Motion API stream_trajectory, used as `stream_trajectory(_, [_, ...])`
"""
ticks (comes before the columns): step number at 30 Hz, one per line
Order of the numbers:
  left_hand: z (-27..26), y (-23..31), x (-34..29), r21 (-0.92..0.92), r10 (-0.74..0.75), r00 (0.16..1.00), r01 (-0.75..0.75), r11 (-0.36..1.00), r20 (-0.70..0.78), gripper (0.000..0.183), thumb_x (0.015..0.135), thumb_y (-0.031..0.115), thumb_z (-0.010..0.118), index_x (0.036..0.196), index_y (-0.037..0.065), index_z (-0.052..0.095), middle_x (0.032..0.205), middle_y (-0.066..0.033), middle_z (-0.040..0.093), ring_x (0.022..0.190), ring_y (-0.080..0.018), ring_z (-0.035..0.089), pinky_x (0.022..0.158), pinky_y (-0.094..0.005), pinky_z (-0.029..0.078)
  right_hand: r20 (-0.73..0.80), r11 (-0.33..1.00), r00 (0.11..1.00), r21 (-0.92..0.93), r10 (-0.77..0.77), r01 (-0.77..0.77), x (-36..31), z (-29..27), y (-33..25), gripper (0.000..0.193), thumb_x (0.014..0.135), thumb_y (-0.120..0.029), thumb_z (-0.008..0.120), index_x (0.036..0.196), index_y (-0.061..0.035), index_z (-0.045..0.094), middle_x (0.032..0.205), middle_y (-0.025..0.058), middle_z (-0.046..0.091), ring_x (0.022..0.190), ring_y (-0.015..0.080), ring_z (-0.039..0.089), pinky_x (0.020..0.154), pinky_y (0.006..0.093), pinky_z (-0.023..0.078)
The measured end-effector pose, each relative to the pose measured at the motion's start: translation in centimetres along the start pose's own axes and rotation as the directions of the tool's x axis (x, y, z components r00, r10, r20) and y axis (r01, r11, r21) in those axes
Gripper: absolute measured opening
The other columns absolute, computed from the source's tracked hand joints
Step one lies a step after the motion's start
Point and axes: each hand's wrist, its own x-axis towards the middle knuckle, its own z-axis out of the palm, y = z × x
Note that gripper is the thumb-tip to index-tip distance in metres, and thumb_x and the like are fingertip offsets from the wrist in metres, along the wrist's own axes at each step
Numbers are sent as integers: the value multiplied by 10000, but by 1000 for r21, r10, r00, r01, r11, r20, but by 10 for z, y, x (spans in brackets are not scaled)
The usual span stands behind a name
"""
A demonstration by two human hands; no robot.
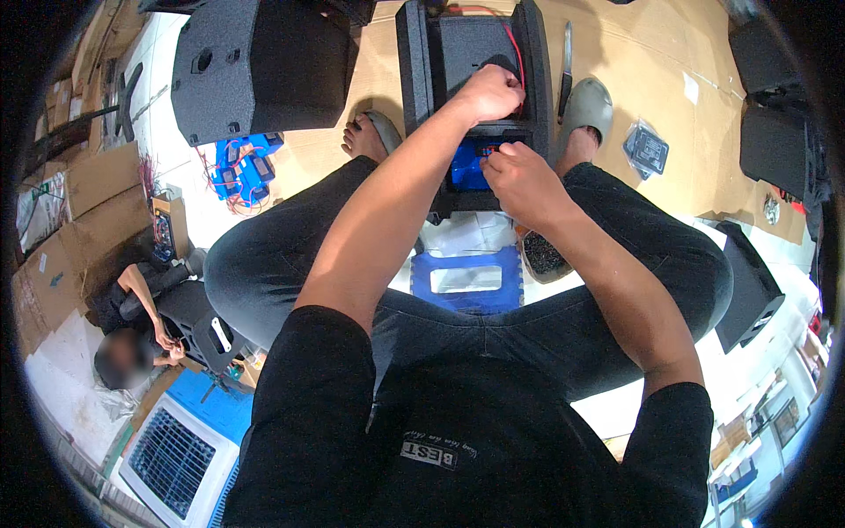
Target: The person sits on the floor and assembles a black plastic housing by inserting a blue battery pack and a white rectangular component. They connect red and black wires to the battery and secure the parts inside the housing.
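Note:
Between my feet stands an open black box [412, 75] with a textured surface, like a speaker cabinet. A blue battery pack [471, 173] sits in its near end. My left hand [489, 93] is over the box's middle, its fingers closed on a thin red wire [518, 55] that runs along the inner right side. My right hand [526, 187] is closed at the battery pack's upper right corner, beside a small part with red on it. What its fingertips hold is too small to make out.
A knife [566, 55] lies right of the box; beyond my right foot is a bagged black module [647, 151]. Wired blue battery packs [242, 173] lie left, below another black cabinet [264, 70]. A blue stool [466, 299] is beneath me. Another person [141, 299] works at far left.

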Motion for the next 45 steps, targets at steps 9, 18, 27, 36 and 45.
stream_trajectory(9, [-52, 10, -74, 452, 231, 969, -168, 876, -87, 268, 842, 231, 708, 1004, 25, 762, 957, -220, 760, 923, -375, 753, 870, -479, 593, -41, 992, 997, 115, 64, -59, 3, -3, 10, 124, 813, -56, 624, 872, -6, 720, 898, 114, 690, 910, 318, 673, 807, 418, 538])
stream_trajectory(18, [9, -17, -158, 688, 322, 946, -216, 692, -27, 315, 754, 81, 773, 1067, 52, 752, 1050, -147, 743, 1011, -337, 695, 935, -449, 572, -244, 1000, 970, 0, -19, 20, -7, 14, 13, 161, 872, -105, 607, 938, -22, 729, 877, 127, 721, 892, 320, 690, 778, 446, 558])
stream_trajectory(27, [14, -34, -161, 626, 474, 868, -289, 724, -148, 183, 737, 52, 722, 918, 70, 737, 946, -112, 759, 933, -324, 698, 883, -440, 578, 174, 955, 955, 129, 242, -266, 0, -14, 15, 260, 764, -121, 791, 999, -23, 737, 938, 163, 720, 972, 381, 693, 902, 478, 555])
stream_trajectory(36, [10, -22, -158, 546, 431, 852, -219, 809, -296, 177, 825, 46, 766, 988, 76, 830, 943, -183, 775, 881, -346, 746, 840, -442, 606, 172, 987, 975, 43, 143, -153, 1, 0, 19, 277, 769, -188, 826, 988, -45, 737, 943, 148, 753, 1047, 334, 706, 968, 476, 519])
stream_trajectory(45, [4, -8, -174, 586, 476, 842, -256, 768, -255, 171, 743, -31, 698, 876, 46, 772, 841, -188, 731, 800, -378, 718, 778, -473, 588, 220, 969, 968, 181, 124, -166, 7, -31, 1, 396, 753, -165, 781, 1114, -36, 682, 1102, 188, 663, 1054, 364, 693, 931, 488, 560])
